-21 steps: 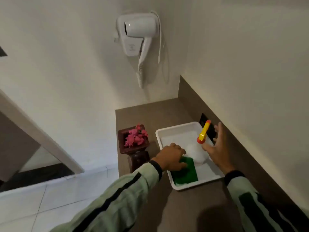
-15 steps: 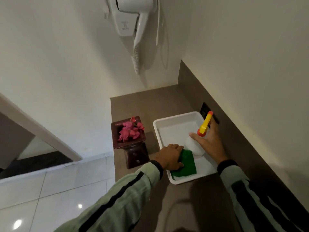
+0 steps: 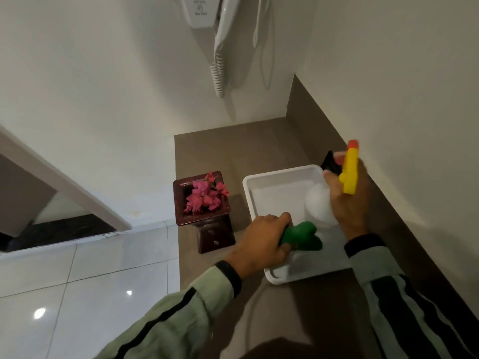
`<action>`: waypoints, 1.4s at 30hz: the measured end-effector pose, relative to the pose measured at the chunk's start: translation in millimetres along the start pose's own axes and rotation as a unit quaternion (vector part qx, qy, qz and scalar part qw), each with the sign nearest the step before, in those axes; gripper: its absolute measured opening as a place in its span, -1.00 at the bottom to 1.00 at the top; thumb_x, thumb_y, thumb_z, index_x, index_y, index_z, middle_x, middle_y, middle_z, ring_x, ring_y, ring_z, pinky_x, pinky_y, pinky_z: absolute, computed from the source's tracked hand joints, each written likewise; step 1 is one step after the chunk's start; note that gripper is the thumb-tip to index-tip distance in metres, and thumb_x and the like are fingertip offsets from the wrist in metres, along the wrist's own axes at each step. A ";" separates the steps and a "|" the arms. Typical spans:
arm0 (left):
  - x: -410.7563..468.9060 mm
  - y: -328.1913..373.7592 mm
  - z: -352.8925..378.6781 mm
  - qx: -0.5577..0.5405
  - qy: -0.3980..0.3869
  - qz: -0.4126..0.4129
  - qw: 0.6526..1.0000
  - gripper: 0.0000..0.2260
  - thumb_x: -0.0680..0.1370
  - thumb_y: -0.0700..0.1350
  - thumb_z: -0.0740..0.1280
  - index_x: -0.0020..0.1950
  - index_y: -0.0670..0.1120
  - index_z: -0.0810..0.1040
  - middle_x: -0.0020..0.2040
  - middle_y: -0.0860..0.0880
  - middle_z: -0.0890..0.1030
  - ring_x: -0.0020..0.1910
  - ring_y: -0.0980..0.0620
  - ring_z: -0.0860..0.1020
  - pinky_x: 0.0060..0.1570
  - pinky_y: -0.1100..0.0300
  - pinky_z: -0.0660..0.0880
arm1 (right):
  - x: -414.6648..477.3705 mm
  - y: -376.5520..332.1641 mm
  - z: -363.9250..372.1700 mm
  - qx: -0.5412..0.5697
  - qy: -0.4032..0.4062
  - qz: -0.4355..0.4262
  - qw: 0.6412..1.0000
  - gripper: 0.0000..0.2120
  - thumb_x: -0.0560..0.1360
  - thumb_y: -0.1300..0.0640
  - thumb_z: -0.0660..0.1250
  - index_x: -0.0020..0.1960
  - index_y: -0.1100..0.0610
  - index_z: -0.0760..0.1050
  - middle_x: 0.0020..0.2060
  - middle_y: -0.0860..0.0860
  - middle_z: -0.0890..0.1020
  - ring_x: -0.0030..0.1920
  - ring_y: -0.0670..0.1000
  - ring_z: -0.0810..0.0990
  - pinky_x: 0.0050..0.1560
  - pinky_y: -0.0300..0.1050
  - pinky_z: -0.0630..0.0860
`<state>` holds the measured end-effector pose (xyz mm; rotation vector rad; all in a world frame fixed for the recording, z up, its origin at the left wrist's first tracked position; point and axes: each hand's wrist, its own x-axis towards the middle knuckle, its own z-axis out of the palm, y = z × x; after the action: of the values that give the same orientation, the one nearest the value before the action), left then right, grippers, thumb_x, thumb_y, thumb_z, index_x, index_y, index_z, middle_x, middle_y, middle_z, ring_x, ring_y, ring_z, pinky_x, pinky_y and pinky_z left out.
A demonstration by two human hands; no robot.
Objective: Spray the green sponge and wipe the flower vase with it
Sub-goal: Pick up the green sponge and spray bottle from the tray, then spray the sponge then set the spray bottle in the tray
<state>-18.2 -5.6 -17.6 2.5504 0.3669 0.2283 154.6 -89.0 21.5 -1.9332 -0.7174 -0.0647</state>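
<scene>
My left hand (image 3: 261, 242) grips the green sponge (image 3: 302, 235), squeezed and lifted just above the white tray (image 3: 259, 200). My right hand (image 3: 347, 203) is closed around a spray bottle (image 3: 320, 207) with a white body and a yellow and orange head (image 3: 350, 169), held over the tray's right side. The dark brown square flower vase (image 3: 207, 224) with pink flowers (image 3: 204, 196) stands on the counter, left of the tray and apart from both hands.
The brown counter (image 3: 228, 149) ends at a left edge beside the vase, above a white tiled floor (image 3: 77, 294). A white hair dryer (image 3: 220, 35) hangs on the back wall. A black socket (image 3: 330, 161) sits on the right backsplash behind the bottle.
My left hand has closed on the sponge and raised it off the tray. My right hand has taken hold of the spray bottle and lifted it. The camera has tilted downward.
</scene>
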 end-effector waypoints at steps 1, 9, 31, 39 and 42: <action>-11.5 5.1 -9.1 -0.032 0.023 0.000 0.999 -0.77 0.46 -0.05 0.41 0.02 -0.06 0.44 -0.18 -0.08 0.63 -0.25 -0.05 0.57 -0.25 0.07 0.54 | 0.6 -11.4 -7.7 0.006 0.023 -0.018 1.000 -0.50 0.47 0.09 0.28 0.39 0.14 0.36 0.19 0.12 0.57 0.12 -0.01 0.51 0.13 -0.36 0.36; -122.8 6.0 -49.8 -0.223 0.154 -0.091 0.958 -0.79 0.55 -0.01 0.43 0.05 -0.03 0.44 -0.20 0.08 0.64 -0.29 0.15 0.64 -0.37 0.26 0.59 | -59.3 -80.9 -50.9 0.008 0.023 -0.190 0.981 -0.73 0.53 0.17 0.30 0.07 0.36 0.59 -0.04 0.23 0.69 -0.07 0.16 0.66 0.09 -0.18 0.58; -221.9 -51.9 -56.9 -0.441 0.390 -0.443 0.677 -0.64 0.49 -0.05 0.50 0.19 -0.06 0.44 -0.03 -0.09 0.67 -0.16 -0.02 0.72 -0.33 0.04 0.69 | -167.3 -37.7 30.0 -0.053 -0.303 -0.058 0.950 -0.64 0.43 0.21 0.35 -0.46 -0.02 0.32 -0.55 0.05 0.48 -0.51 0.01 0.44 -0.45 -0.16 0.39; -206.8 -53.0 -51.4 -0.454 0.334 -0.429 0.706 -0.65 0.48 -0.08 0.51 0.18 -0.04 0.46 -0.02 -0.13 0.71 -0.21 0.00 0.74 -0.38 0.10 0.67 | -114.2 -56.8 -27.5 -0.002 -0.120 -0.051 0.991 -0.82 0.53 0.07 0.30 -0.17 0.16 0.56 -0.35 0.10 0.60 -0.34 0.02 0.59 -0.31 -0.15 0.51; -203.8 -50.7 -47.7 -0.461 0.312 -0.428 0.712 -0.70 0.49 -0.09 0.50 0.14 -0.03 0.47 -0.03 -0.12 0.71 -0.25 0.03 0.74 -0.41 0.14 0.65 | -81.2 -39.8 -31.5 -0.076 -0.054 -0.026 0.995 -0.74 0.54 -0.07 0.25 -0.14 0.12 0.50 -0.27 0.10 0.59 -0.28 0.09 0.56 -0.26 -0.15 0.40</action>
<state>-233.5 -2.9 -22.8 1.0634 1.2598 0.6928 76.0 -140.6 40.2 -2.0764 -0.8559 -0.0477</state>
